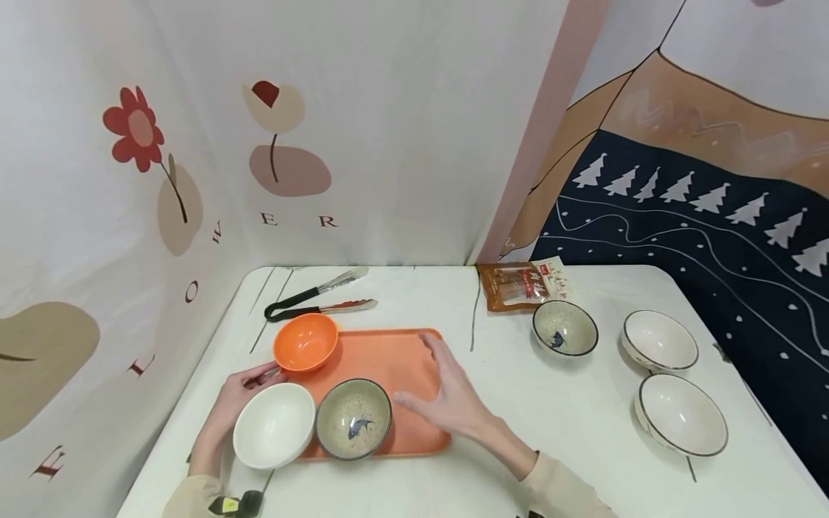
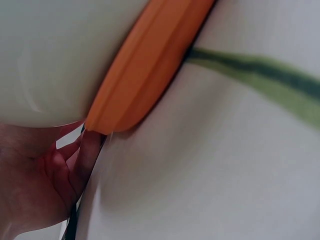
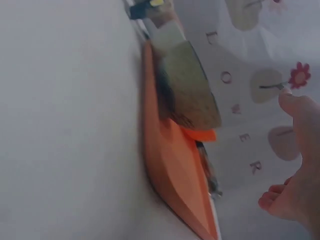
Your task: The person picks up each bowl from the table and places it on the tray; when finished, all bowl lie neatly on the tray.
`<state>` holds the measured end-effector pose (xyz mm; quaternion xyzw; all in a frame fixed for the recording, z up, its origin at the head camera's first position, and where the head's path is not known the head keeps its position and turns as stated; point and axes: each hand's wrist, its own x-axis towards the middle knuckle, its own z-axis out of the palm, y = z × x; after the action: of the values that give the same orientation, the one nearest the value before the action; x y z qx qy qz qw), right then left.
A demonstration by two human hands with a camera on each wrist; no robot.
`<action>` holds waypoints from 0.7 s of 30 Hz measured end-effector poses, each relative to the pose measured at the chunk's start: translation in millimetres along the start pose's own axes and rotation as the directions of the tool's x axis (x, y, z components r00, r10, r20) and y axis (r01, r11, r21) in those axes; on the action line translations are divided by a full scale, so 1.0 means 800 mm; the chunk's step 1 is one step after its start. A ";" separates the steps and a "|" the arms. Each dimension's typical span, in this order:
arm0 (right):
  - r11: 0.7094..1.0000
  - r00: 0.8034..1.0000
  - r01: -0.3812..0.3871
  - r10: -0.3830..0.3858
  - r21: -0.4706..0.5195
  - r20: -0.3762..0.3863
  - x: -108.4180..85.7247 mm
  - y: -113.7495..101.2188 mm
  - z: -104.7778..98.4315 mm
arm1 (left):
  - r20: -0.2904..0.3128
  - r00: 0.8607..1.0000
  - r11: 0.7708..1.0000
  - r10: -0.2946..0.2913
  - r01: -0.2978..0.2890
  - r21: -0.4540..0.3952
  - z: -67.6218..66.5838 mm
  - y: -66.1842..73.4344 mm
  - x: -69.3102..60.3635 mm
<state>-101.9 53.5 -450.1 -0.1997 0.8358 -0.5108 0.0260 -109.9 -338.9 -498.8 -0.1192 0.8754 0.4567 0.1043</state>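
An orange rectangular tray (image 1: 414, 360) lies on the table, with an orange bowl (image 1: 306, 342), a white bowl (image 1: 275, 426) and a speckled grey bowl with a blue fish (image 1: 355, 419) at its left part. My left hand (image 1: 232, 403) grips the tray's left edge, between the orange and white bowls. In the left wrist view, its curled fingers (image 2: 82, 157) meet the tray's edge (image 2: 145, 70); part of the hand is hidden by the white bowl. Above the tray's right side, my right hand (image 1: 453, 396) holds nothing, its thumb and fingers spread apart, right of the grey bowl.
Black-handled tongs (image 1: 311, 298) lie behind the orange bowl. A brown food packet (image 1: 518, 284) lies at the back, with a smaller fish bowl (image 1: 565, 329) in front of it. Two dark-rimmed white bowls, one farther back (image 1: 660, 339) and one nearer (image 1: 681, 414), stand at the right.
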 end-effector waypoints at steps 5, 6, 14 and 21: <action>0.999 0.992 0.020 -0.025 -0.041 -0.120 0.005 0.006 -0.036 | 0.000 1.000 1.000 -0.004 0.004 0.003 0.000 -0.002 -0.001; 0.999 0.990 0.019 -0.026 -0.048 -0.139 0.005 0.007 -0.043 | 0.000 1.000 1.000 -0.005 0.005 0.004 0.000 -0.002 -0.001; 0.994 0.957 -0.084 0.059 -0.075 -0.284 0.006 0.016 -0.105 | -0.004 1.000 1.000 0.011 -0.011 0.004 0.000 -0.002 0.000; 0.984 0.917 -0.165 0.126 -0.071 -0.378 0.004 0.030 -0.145 | -0.007 1.000 1.000 0.007 -0.007 0.001 0.001 0.000 -0.001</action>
<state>-140.9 160.2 -415.3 -0.0377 0.8628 -0.4930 -0.1049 -109.0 -338.1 -499.3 -0.1178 0.8765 0.4560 0.0997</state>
